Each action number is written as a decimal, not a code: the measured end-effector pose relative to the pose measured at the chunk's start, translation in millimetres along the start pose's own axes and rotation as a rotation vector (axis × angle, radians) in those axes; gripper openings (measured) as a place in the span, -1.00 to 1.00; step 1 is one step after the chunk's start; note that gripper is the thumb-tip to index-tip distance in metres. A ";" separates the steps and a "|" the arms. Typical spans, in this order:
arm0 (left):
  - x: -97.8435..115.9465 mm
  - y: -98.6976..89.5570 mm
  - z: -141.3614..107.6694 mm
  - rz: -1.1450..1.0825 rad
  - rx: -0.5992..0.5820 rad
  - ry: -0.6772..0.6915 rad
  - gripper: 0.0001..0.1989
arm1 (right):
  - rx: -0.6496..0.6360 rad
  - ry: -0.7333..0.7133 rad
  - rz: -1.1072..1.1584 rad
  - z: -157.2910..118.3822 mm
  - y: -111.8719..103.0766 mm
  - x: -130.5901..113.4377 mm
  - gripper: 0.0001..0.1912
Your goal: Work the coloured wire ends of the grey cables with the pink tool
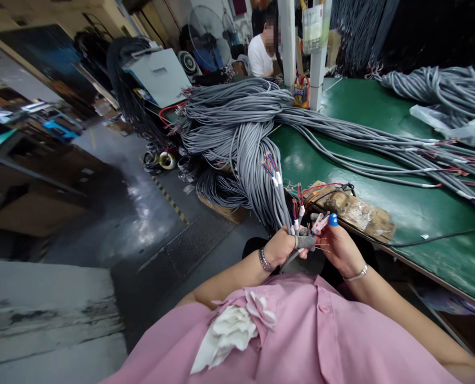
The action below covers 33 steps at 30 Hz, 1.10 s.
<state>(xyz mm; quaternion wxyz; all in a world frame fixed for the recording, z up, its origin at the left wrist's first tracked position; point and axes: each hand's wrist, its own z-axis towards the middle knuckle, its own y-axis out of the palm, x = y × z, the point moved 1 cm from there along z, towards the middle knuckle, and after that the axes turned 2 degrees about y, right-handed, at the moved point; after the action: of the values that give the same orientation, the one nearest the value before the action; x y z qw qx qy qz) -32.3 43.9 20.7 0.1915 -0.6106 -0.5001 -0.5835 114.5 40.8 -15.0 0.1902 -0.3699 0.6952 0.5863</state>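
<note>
Grey cables [257, 154] hang in a thick bundle over the edge of the green table, down to my hands. My left hand [281, 246] is closed round several grey cable ends, with white sleeves and coloured wires sticking up above it. A dark grey piece [305, 242] lies across the fingers. My right hand [341, 248], with a blue cover [332, 220] on one fingertip, is closed beside the thin wires. A pinkish clip-like piece [321, 223] shows at its fingertips; whether it is gripped is partly hidden.
A tape-wrapped block [349, 210] with wires lies at the edge of the green table [421, 224]. More cables [441, 88] lie at the back right. A seated person [261, 50] is beyond the table. A white post [287, 42] stands there.
</note>
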 end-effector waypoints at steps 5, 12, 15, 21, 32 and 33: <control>-1.9 0.8 1.2 0.043 0.029 -0.015 -0.67 | 0.042 -0.011 0.054 1.7 1.4 0.7 -0.59; -7.3 -2.3 0.5 0.027 0.022 -0.015 -0.66 | 0.049 -0.026 0.079 -0.6 2.1 2.5 -0.66; -6.6 -2.0 -0.9 0.035 0.043 -0.011 -0.63 | 0.023 0.010 0.115 -2.5 3.5 1.9 -0.65; -5.6 -2.4 -11.2 0.068 0.048 0.017 -0.64 | -0.025 0.069 0.148 -4.9 2.4 -1.9 -0.62; -8.6 0.9 -18.3 0.056 0.155 0.097 -0.67 | 0.017 -0.001 -0.025 -9.1 1.7 -1.6 -0.70; -9.0 1.8 -16.3 0.051 0.166 0.107 -0.68 | 0.052 -0.051 -0.072 -8.9 0.2 -1.0 -0.71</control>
<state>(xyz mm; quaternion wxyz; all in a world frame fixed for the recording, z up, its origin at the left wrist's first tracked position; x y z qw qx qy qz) -37.7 26.3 17.2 0.2826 -0.5731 -0.5200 -0.5668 116.6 32.5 -12.0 0.2384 -0.3744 0.6913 0.5701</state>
